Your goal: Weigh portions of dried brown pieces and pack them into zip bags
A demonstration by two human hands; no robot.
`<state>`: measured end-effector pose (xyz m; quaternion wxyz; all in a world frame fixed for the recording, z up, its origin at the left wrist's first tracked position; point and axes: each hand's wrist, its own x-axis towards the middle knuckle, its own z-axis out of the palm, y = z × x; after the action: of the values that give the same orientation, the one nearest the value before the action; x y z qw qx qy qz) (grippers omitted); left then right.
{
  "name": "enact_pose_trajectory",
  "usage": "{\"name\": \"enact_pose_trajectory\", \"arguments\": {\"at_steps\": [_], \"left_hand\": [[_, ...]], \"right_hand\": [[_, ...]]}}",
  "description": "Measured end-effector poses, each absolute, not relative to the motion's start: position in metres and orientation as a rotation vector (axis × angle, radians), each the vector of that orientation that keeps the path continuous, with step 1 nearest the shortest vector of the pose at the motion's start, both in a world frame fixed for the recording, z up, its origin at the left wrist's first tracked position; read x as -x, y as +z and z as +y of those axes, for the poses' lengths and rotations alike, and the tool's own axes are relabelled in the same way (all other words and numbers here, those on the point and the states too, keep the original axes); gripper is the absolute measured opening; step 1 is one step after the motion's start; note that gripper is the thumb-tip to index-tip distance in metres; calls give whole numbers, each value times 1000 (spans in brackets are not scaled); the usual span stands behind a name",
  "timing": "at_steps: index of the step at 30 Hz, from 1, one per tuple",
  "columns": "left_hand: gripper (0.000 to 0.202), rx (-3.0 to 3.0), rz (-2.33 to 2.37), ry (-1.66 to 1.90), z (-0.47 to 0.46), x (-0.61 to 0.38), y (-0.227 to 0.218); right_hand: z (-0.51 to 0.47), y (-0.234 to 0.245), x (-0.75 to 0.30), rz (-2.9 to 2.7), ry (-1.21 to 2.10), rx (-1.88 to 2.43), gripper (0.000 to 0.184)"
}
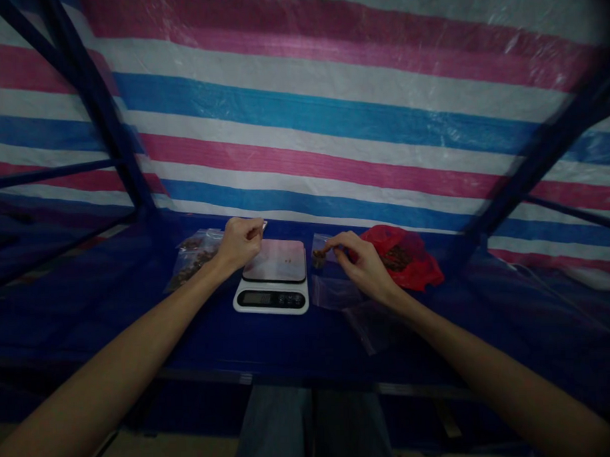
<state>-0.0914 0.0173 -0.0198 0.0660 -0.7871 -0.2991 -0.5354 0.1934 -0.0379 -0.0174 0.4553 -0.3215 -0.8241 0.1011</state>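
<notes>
A white kitchen scale sits in the middle of the blue surface, with a few tiny brown bits on its platform. Over the platform's back left corner, my left hand is closed in a pinch, and the tip of a small white thing shows at its fingers; its kind is unclear. To the right of the scale is a small clear plastic bag with brown pieces inside. My right hand reaches it from the right, index finger and thumb curled at its edge. The display digits are too dim to read.
A larger clear bag of brown pieces lies left of the scale. On the right is an open red plastic bag holding dark brown pieces. Flat clear zip bags lie near my right wrist. Blue metal posts and striped sheeting enclose the back.
</notes>
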Motion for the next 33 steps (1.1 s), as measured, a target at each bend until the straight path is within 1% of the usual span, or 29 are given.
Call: {"name": "enact_pose_trajectory", "arguments": {"at_steps": [2,5,9,14,21,27,33], "left_hand": [[20,2383,-907,-1615,17,91,-19],[20,2397,-917,-1611,17,91,-20],[22,2421,-914,-1600,18,90,-22],[21,2439,-917,-1583,16,90,-22],[17,2470,-949,-1519,11,89,-20],[17,2459,-945,-1542,13,89,-20],[20,2413,-955,-1603,18,92,-21]], "right_hand": [[-45,-17,-191,-2101,303,728,31],[-63,-16,-182,-2345,409,548,34],[-77,-20,-171,-2582,284,417,33],[-78,-27,-168,-2538,159,491,36],[-79,-29,-166,-2506,189,643,44],[-79,-32,-160,-2482,250,708,41],[-80,-38,-164,-2452,165,605,36]]}}
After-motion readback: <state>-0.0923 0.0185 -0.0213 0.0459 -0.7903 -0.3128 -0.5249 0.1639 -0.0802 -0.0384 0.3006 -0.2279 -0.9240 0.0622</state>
